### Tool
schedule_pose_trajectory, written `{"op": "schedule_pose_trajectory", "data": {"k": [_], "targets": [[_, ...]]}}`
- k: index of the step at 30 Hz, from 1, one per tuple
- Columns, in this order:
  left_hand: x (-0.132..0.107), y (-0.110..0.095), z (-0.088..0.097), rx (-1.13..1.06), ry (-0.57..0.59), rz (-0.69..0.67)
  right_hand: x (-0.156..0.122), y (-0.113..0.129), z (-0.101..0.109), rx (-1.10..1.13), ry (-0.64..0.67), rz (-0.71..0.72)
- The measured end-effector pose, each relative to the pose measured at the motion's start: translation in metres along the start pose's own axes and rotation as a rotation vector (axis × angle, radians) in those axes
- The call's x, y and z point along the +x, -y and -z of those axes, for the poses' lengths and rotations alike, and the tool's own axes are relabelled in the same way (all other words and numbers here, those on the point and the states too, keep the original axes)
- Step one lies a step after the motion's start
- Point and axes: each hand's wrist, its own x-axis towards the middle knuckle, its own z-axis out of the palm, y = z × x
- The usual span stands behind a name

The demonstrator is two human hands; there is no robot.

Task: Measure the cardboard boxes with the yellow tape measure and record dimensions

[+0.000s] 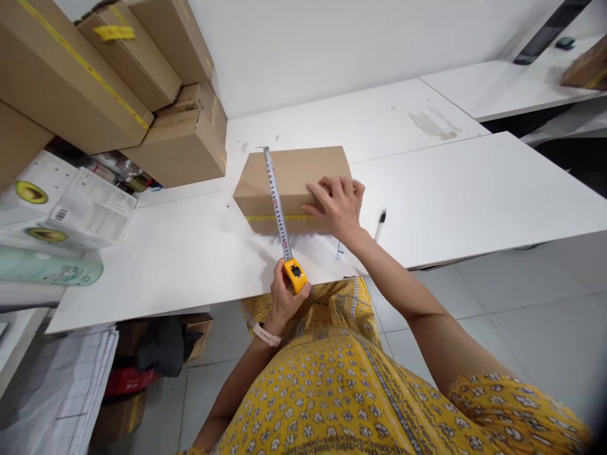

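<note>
A brown cardboard box (303, 170) with a yellow tape strip along its near side sits on the white table. My left hand (284, 294) is closed round a yellow tape measure (296, 274) near the table's front edge. Its metal blade (275, 196) is drawn out across the top of the box, with the tip at the far edge. My right hand (340, 205) lies on the right part of the box, fingers spread over the top and near edge. It grips nothing. Some paper shows partly from beneath the box.
A pen (380, 224) lies right of the box. Stacked cartons (184, 145) stand at the back left, above white boxes with avocado pictures (61, 202) and a green cylinder (52, 265). The table's front edge (190, 308) runs close to my body; a wall rises behind.
</note>
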Motion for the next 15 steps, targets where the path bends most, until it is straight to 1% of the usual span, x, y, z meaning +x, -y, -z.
{"op": "schedule_pose_trajectory", "data": {"k": [3,5,7,9,11,12,13,15], "targets": [[0.001,-0.005,-0.001,0.009,0.021,0.020,-0.012,-0.011,-0.009,0.005,0.018,-0.049],[-0.001,-0.007,-0.003,0.004,0.031,0.023,-0.014,-0.015,-0.009,-0.004,-0.001,-0.069],[-0.002,-0.008,-0.004,-0.026,0.033,0.021,-0.020,-0.014,-0.006,-0.006,-0.062,-0.089],[0.002,-0.014,0.000,-0.070,0.000,-0.002,-0.035,-0.009,-0.005,0.011,-0.160,-0.133],[0.016,-0.031,0.013,-0.069,-0.034,-0.048,-0.060,-0.004,-0.008,0.058,-0.251,-0.203],[0.026,-0.043,0.024,-0.040,-0.028,-0.076,-0.074,-0.002,-0.011,0.098,-0.273,-0.238],[0.037,-0.058,0.036,0.006,0.014,-0.104,-0.087,-0.002,-0.013,0.151,-0.292,-0.274],[0.059,-0.092,0.062,0.130,0.206,-0.154,-0.107,-0.004,-0.014,0.329,-0.308,-0.387]]}}
